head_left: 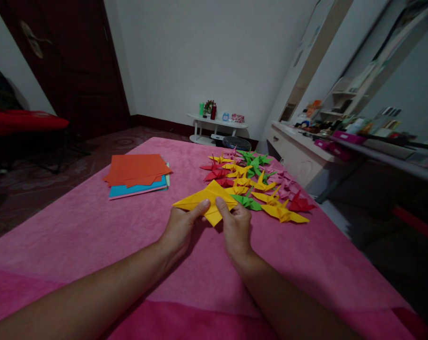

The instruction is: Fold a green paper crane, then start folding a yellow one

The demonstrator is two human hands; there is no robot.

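Note:
A partly folded sheet of yellow origami paper [214, 191] is held between both hands, its pointed ends out to the sides and one corner down. My left hand [182, 222] pinches its left part, thumb on top. With the thumb near the middle, my right hand [238, 224] grips the right part; the fingers beneath are mostly hidden. Just beyond and to the right lie several folded paper cranes, among them a yellow crane [284, 212], a green crane [247, 202], a red crane [301, 203] and a pink crane [286, 183].
Orange paper sheets [138, 169] lie on blue paper [136, 188] at the left of the pink cloth [104, 241]. A small white table [217, 122] stands by the far wall. A cluttered dresser [302, 156] is on the right, a red chair [26, 122] on the left.

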